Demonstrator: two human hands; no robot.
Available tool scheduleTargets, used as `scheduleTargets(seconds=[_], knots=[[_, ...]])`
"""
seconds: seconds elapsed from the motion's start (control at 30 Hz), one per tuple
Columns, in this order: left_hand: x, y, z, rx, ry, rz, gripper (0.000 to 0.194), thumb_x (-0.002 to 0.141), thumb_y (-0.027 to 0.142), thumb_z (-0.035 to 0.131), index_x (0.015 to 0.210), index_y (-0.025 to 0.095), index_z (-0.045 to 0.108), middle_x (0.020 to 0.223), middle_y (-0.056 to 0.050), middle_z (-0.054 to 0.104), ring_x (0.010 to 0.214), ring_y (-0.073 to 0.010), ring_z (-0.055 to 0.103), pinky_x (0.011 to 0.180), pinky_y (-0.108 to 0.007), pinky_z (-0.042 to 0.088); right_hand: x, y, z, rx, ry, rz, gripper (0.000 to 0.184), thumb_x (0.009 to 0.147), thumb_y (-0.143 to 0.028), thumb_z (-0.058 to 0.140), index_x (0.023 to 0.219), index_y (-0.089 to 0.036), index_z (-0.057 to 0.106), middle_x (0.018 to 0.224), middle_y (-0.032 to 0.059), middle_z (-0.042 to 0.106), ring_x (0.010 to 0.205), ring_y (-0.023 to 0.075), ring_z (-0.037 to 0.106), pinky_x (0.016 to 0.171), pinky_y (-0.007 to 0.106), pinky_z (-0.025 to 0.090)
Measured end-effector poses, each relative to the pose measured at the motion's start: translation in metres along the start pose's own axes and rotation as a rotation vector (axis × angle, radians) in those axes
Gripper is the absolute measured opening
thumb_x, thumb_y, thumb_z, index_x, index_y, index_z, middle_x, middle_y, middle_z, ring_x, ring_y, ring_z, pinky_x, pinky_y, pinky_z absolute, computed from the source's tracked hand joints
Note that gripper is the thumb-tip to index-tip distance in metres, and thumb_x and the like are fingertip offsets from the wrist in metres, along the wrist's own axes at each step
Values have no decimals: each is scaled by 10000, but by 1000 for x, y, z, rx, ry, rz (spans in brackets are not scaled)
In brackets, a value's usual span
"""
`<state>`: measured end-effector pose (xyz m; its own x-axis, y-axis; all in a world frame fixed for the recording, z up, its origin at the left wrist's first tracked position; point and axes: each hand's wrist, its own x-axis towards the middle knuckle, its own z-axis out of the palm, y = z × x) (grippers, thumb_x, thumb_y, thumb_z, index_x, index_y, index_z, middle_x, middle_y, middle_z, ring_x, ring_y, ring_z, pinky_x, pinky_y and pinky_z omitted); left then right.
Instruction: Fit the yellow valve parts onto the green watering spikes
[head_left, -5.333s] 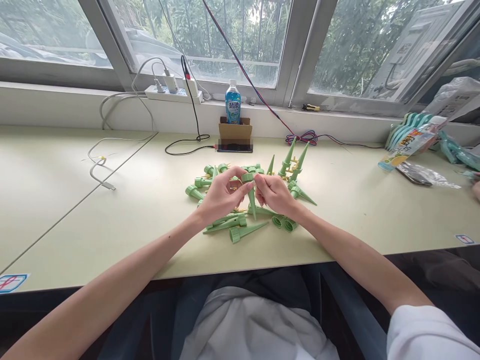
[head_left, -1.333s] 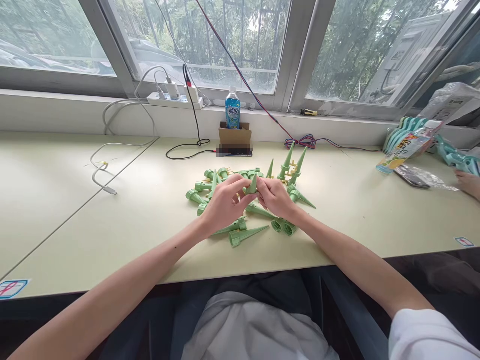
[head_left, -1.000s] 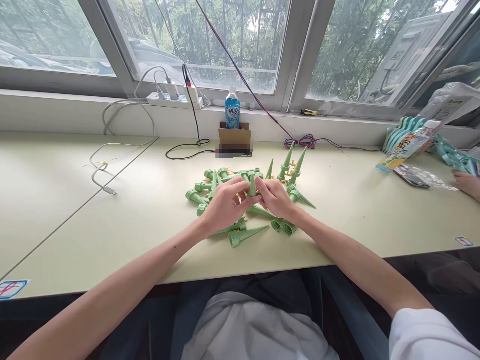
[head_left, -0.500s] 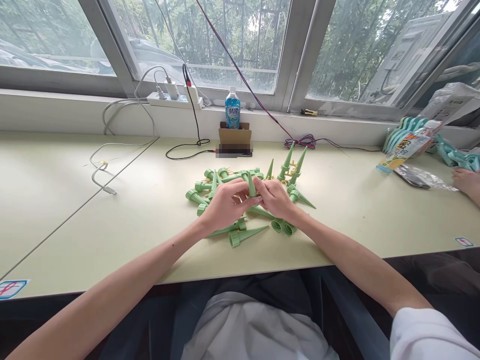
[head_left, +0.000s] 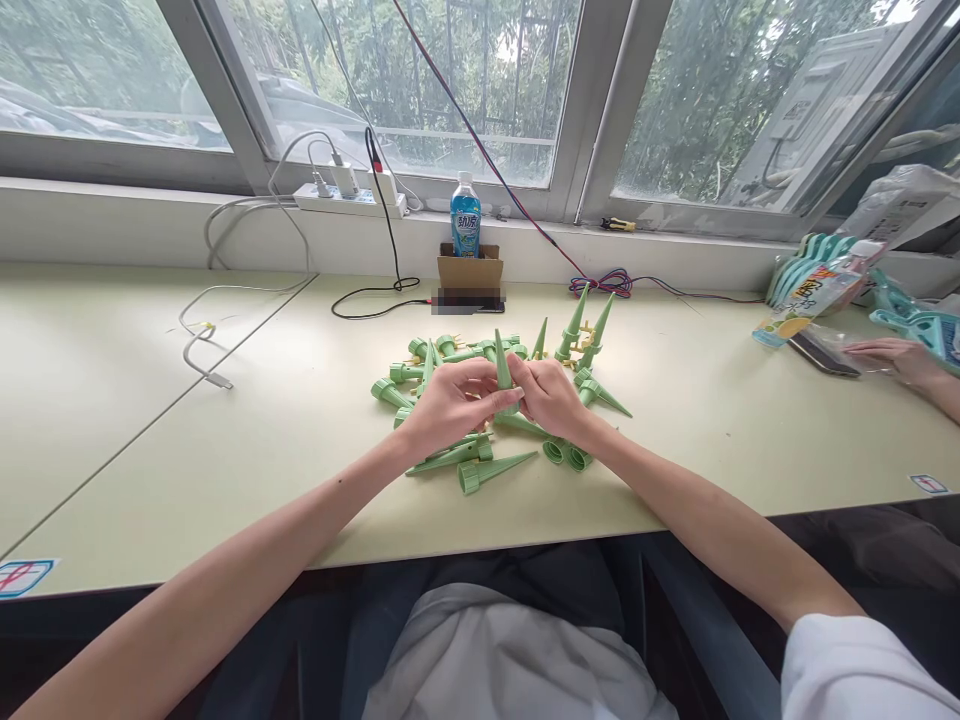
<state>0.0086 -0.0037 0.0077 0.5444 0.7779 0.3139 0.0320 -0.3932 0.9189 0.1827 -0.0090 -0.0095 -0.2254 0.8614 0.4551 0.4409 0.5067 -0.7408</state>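
Observation:
A green plant watering spike (head_left: 502, 362) points up between my two hands, its lower end hidden by fingers. My left hand (head_left: 456, 400) is closed on it, thumb across the front. From the other side my right hand (head_left: 551, 395) pinches it; any small part under those fingertips is hidden. Around and beneath the hands lie several more green spikes, some with yellow valve pieces. One spike (head_left: 495, 471) lies on its side nearest me, with its cap end to the left. Two spikes stand upright (head_left: 596, 335) behind my right hand.
A blue bottle (head_left: 465, 215) rises behind a small cardboard box (head_left: 470, 268). White cable (head_left: 202, 345) lies on the left of the table (head_left: 675, 460). At right are a drink bottle (head_left: 814, 295), a phone (head_left: 825, 355) and another person's hand (head_left: 900, 358).
The held spike has risen slightly and shows more of its length between my hands. At right, the other person's hand has moved left toward the phone and plastic wrap.

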Motion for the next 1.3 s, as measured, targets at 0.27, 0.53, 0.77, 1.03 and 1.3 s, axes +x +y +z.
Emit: scheduleTargets(seconds=[0.27,0.53,0.77,1.03,1.3], knots=[[2,0,-2,-169,-45,-190,310,779,454,785,752,163,680,543,27,538,475,-97,556,432,-207,463,-1,-1,2,-14,23,-5,730,982,-723,251,482,-201,358,418,-27,357,428,83,351,468,242,286],[3,-3,-5,-433,-126,-341,300,784,420,797,770,152,663,637,28,507,491,-72,537,440,-211,447,-1,4,3,-10,47,-83,673,1022,-641,280,516,-202,352,441,-34,354,439,82,330,474,253,254],[3,-3,-5,-499,-174,-368,311,813,434,769,809,145,654,668,25,512,492,-63,535,440,-202,446,-2,5,1,-10,38,-156,643,1038,-611,257,554,-200,356,467,-35,370,457,81,332,479,248,264],[0,3,-5,-144,-94,-166,285,808,438,764,827,163,693,583,15,566,509,-105,578,454,-213,476,-3,6,2,70,7,-137,651,1031,-615,288,549,-194,406,450,-25,425,461,84,412,476,229,303],[-1,-6,1,164,27,102,218,844,397,723,852,181,695,736,-14,607,603,-112,574,518,-226,532,-1,6,2,46,15,-46,710,984,-706,286,504,-192,387,448,-22,390,456,84,359,459,239,274]])
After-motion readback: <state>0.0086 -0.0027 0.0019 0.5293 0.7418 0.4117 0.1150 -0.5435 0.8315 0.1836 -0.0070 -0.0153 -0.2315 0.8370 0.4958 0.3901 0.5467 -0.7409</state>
